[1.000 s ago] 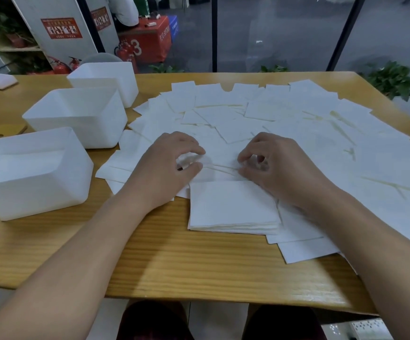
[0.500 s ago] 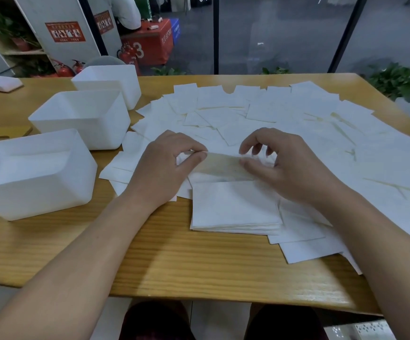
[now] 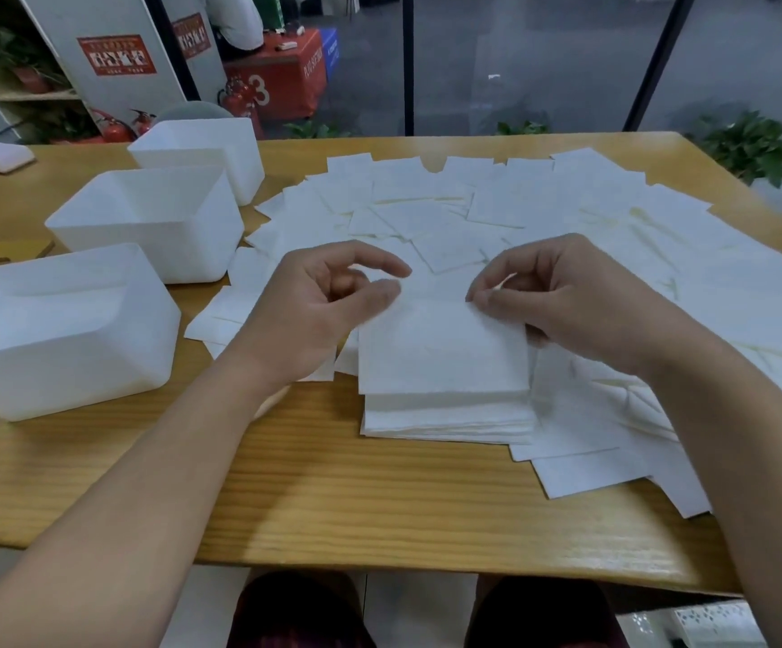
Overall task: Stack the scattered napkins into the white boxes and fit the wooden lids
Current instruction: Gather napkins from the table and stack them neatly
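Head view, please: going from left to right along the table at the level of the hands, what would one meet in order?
Nearest white box → left hand, fingers loosely curled, holding nothing → napkin stack → right hand, pinching the top napkin → scattered napkins reaching the table edge.

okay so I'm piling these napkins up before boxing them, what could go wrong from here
The napkin is pinched only by your right hand; your left hand looks off it, so it may land skewed on the stack.
The stack sits on loose napkins and could slide when lifted.
Its footprint may be tight for the nearest box.
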Motion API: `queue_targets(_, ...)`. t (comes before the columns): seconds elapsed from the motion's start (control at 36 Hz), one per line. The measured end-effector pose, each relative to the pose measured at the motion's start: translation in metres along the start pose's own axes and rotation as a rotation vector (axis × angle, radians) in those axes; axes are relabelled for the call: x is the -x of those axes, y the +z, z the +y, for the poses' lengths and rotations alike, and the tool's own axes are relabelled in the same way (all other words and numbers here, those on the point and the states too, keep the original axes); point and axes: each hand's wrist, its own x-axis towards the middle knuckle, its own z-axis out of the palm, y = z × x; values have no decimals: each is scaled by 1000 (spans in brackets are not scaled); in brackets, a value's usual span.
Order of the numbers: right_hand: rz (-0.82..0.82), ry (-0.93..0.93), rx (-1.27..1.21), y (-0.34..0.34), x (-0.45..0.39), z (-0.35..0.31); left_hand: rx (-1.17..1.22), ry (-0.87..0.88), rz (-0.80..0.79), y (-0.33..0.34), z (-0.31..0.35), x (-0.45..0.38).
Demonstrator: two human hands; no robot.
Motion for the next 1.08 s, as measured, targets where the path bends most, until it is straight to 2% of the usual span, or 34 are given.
queue_targets(0.11, -148, 113, 95, -2, 2, 0, -151, -86, -149, 1, 1, 4)
queue_targets(0.25, -169, 132, 167, 3, 1, 1, -199, -121, -190, 5, -1, 5)
queue_targets(0.36, -150, 105, 225, 5, 0, 1, -326, -91, -198, 3, -6, 5)
queue_targets(0.44, -124, 98, 245, 6, -1, 4, -321, -68, -165, 3, -7, 4)
queue_targets(0.61, 79, -24, 295, 9, -5, 11, -484, 31, 60, 0, -16, -1)
queue_targets(0.72, 190, -111, 368, 20, -11, 21, -636, 47, 21, 1, -25, -5)
queue_targets(0.81, 168, -147, 416, 29, -16, 30, -681, 47, -5, 3, -31, -6)
queue_targets(0.89, 135, -152, 412, 33, -18, 33, -726, 76, 39, 4, -33, -6)
queue_targets(1.08, 183, -160, 410, 36, -19, 33, -761, 145, 108, 9, -29, -5)
